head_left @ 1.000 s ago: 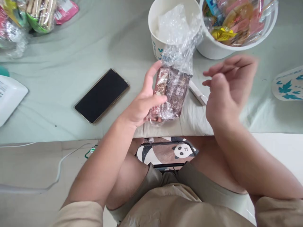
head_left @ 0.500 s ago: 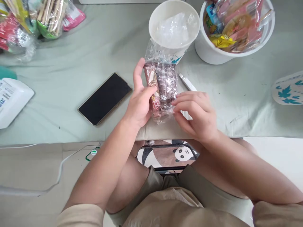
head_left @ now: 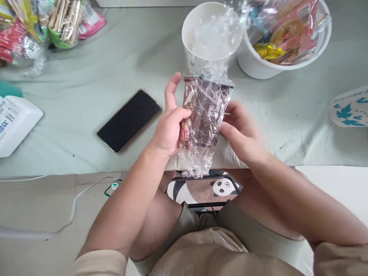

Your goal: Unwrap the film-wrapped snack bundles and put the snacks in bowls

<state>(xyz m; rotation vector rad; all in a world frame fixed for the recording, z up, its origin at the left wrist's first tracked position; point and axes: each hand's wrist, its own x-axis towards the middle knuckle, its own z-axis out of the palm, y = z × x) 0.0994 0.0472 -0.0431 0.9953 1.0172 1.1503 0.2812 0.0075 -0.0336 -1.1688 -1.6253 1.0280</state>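
Brown snack packets (head_left: 208, 111) in clear crinkled plastic hang over the table's front part, between my hands. My left hand (head_left: 169, 126) grips their left edge, thumb on the front and one finger sticking up. The right edge is pinched by my right hand (head_left: 241, 132), its thumb against the plastic. Loose clear wrap spreads above and below the packets. Just behind stands a white paper cup (head_left: 188, 36) with clear plastic inside, partly covered by the wrap. The pen-like tool is hidden now.
A black phone (head_left: 129, 120) lies left of my hands. A white tub (head_left: 255, 67) of wrapped snacks stands back right. Snack bags (head_left: 64, 23) are at the back left, a white pack (head_left: 17, 126) at the left edge, and a leaf-patterned item (head_left: 350, 109) at the right.
The packets have been spread wider, and the wrap now reaches farther down and over the cup and tub. My right hand has shifted slightly right, its grip now higher on the edge.
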